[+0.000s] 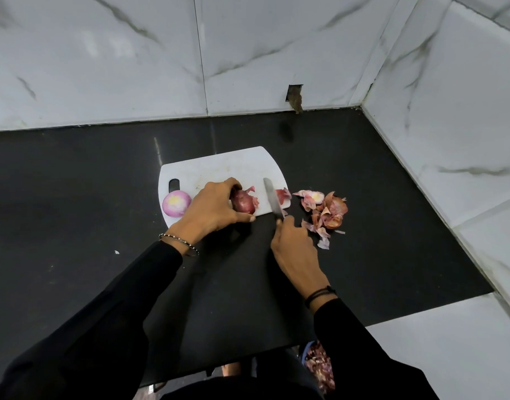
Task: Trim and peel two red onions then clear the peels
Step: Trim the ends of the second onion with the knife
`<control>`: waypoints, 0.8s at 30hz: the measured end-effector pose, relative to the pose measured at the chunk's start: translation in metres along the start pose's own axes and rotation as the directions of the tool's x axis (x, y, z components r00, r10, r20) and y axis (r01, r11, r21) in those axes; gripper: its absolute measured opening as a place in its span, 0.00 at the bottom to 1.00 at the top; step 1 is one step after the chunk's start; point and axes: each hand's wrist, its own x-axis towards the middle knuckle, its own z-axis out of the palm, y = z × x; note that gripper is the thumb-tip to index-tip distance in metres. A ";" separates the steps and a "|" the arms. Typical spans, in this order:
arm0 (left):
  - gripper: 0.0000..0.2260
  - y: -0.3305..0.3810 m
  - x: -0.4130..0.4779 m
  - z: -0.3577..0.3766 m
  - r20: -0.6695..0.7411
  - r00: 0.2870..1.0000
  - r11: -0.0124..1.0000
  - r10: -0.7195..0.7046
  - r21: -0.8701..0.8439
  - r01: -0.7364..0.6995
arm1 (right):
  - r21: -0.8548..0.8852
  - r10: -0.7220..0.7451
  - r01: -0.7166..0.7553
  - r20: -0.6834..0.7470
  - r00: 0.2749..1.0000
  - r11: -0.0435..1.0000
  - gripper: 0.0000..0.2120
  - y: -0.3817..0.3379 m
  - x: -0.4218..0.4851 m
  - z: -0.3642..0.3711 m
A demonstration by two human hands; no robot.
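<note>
Marble-tile corner walls, black bench, white cutting board near the middle.

Status:
- Peeled onion sits on the board's left near corner, pale and bare. I judge that one finished.
- Second onion lies on the board's near edge, dark red skin mostly on, with a flap of loose skin hanging off its right end.
- Left grip is curled over the second onion from the left, thumb on the near side, pinning it to the board.
- Right grip is wrapped round the handle of the knife. The blade points far, just right of the second onion and apart from it. Can't tell whether the edge touches the board.
- Peel pile is on the bench just right of the board. A few scraps lie on the board's right edge.

Step in hand: trim and peel of onion two, roughly at the halfway mark of the job. Clearing has not begun.

Next move, my read: bring the blade left onto the onion's right end and cut, or catch the loose flap and strip it. This needs the left fingertips tucked clear of the blade path and the round onion held firm so it can't roll. After that, peel the rest and gather the scraps and pile.
</note>
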 end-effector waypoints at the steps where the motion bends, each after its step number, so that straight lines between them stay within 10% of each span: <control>1: 0.34 -0.001 0.000 -0.002 0.006 1.000 1.000 -0.004 0.004 0.004 | -0.015 0.018 -0.019 -0.039 0.999 1.000 0.15 0.005 0.002 -0.001; 24: 0.35 -0.006 -0.001 0.006 -0.018 0.997 0.996 0.081 -0.027 -0.081 | 0.211 -0.081 0.081 -0.009 0.997 0.974 0.15 0.003 -0.009 -0.013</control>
